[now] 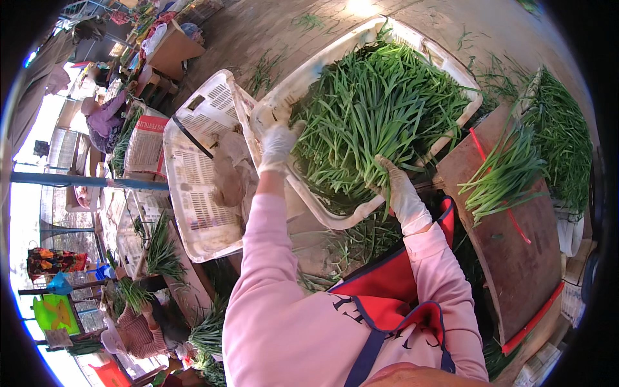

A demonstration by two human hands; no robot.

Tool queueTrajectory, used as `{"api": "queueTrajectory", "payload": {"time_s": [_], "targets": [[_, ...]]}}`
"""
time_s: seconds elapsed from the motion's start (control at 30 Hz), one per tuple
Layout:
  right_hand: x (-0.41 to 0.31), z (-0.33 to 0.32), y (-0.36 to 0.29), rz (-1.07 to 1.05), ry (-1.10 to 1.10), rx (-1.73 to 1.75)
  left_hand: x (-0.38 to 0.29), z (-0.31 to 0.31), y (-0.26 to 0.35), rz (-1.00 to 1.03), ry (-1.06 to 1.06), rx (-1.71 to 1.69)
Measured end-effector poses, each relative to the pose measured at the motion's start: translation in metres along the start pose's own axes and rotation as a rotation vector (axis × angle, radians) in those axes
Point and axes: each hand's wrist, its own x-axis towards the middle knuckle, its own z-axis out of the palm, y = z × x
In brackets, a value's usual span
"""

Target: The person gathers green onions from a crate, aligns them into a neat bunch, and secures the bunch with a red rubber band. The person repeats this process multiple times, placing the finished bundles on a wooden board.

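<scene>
Long green leaves, which look like garlic chives [358,106], fill a white plastic crate [329,217]. My right hand [399,188], in a dirty whitish glove, grips the pale stem ends of a bunch [382,150] lying over the heap at the crate's near side. My left hand [279,145], in a white glove, is at the crate's left rim beside the leaves; its fingers are partly hidden and show no clear hold. At the right, a smaller bunch [508,169] lies on a brown board [512,251], across a red strip [476,145].
A second white crate [193,227] with crumpled plastic stands left of the full one. More greens [561,140] are heaped at the far right. Loose leaves litter the floor [275,29]. Two people [104,116] [140,334] work among greens at the left, near a blue pole [96,180].
</scene>
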Motion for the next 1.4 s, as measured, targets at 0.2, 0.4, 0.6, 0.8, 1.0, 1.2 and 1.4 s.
{"api": "queueTrajectory", "payload": {"time_s": [0.2, 0.4, 0.6, 0.8, 1.0, 1.2, 1.4], "targets": [[-0.005, 0.001, 0.0, 0.0, -0.012, 0.01, 0.018, 0.075, 0.018, -0.087, -0.528, -0.892], [-0.002, 0.005, -0.004, 0.01, 0.115, -0.087, 0.006, 0.052, 0.048, -0.169, -0.671, -0.896], [0.012, 0.006, -0.006, -0.055, -0.014, 0.037, -0.013, 0.046, 0.104, -0.121, -0.488, -0.462], [0.006, -0.023, -0.016, -0.229, -0.029, -0.012, -0.045, 0.066, 0.144, -0.098, -0.125, -0.445], [-0.005, -0.045, -0.031, -0.226, -0.029, -0.119, -0.093, 0.051, 0.18, -0.456, -0.388, -1.507], [-0.044, -0.048, -0.033, -0.364, -0.257, -0.153, -0.146, -0.002, 0.193, -0.197, -0.174, -1.786], [-0.062, -0.059, -0.03, -0.348, -0.391, -0.022, -0.179, 0.022, 0.188, -0.078, -0.065, -1.72]]}}
